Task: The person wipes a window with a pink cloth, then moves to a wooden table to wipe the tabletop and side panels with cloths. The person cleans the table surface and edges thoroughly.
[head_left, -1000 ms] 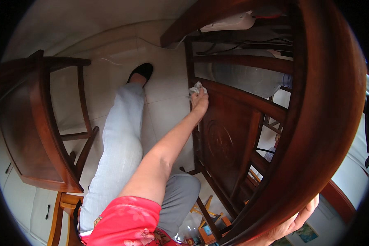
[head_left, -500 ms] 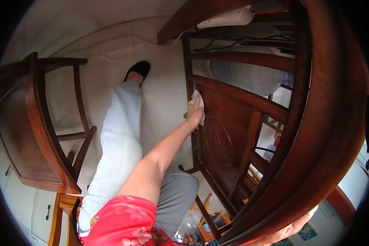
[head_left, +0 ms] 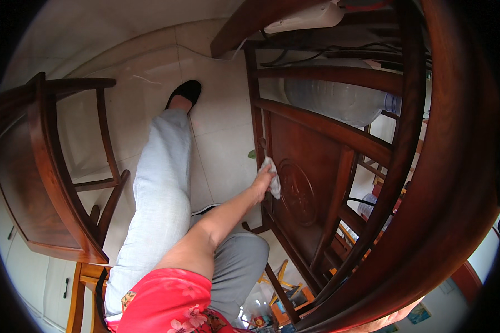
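My left hand point(head_left: 264, 182) comes down from a red flowered sleeve and is closed on a bunched white cloth point(head_left: 271, 177). The cloth presses on the left upright of a dark wooden chair point(head_left: 316, 133), beside its panel with a carved oval medallion point(head_left: 297, 193). At the lower right edge, my right hand point(head_left: 391, 320) holds the underside of the chair's broad curved rail point(head_left: 455, 183). Only part of that hand shows, and its fingertips are partly hidden by the wood.
Another wooden chair point(head_left: 44, 177) stands on the left. Behind the slats lies a large clear water bottle point(head_left: 339, 94). A white power strip point(head_left: 305, 18) and cables are at the top. My black shoe point(head_left: 184, 94) rests on the tiled floor point(head_left: 222, 150). A small green piece point(head_left: 252, 154) is near the upright.
My left hand has slid the cloth down along the upright, toward me, uncovering the upper part and the small green piece. My right hand stays by the rail, now showing less.
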The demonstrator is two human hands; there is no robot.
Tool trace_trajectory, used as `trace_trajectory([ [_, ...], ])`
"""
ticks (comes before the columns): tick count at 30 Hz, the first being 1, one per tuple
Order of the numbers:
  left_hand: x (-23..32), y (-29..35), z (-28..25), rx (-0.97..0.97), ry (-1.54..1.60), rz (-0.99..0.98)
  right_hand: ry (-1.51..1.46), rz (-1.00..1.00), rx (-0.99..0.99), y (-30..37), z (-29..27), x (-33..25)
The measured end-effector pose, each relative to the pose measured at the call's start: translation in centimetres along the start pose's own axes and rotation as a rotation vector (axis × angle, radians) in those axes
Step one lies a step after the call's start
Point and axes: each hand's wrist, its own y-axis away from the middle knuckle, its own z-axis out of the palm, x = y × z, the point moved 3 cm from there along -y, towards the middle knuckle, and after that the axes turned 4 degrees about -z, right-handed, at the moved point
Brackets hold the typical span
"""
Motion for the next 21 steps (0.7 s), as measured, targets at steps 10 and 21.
trace_trajectory([
  [10,12.9,-2.0,-1.6,0.109,-0.015,0.455,0.076,0.013,0.032,-0.2,0.5,-1.1],
  [21,11.5,8.1,5.1,0.248,-0.164,0.714,-0.041,0.057,0.159,0.2,0.3,-0.4],
])
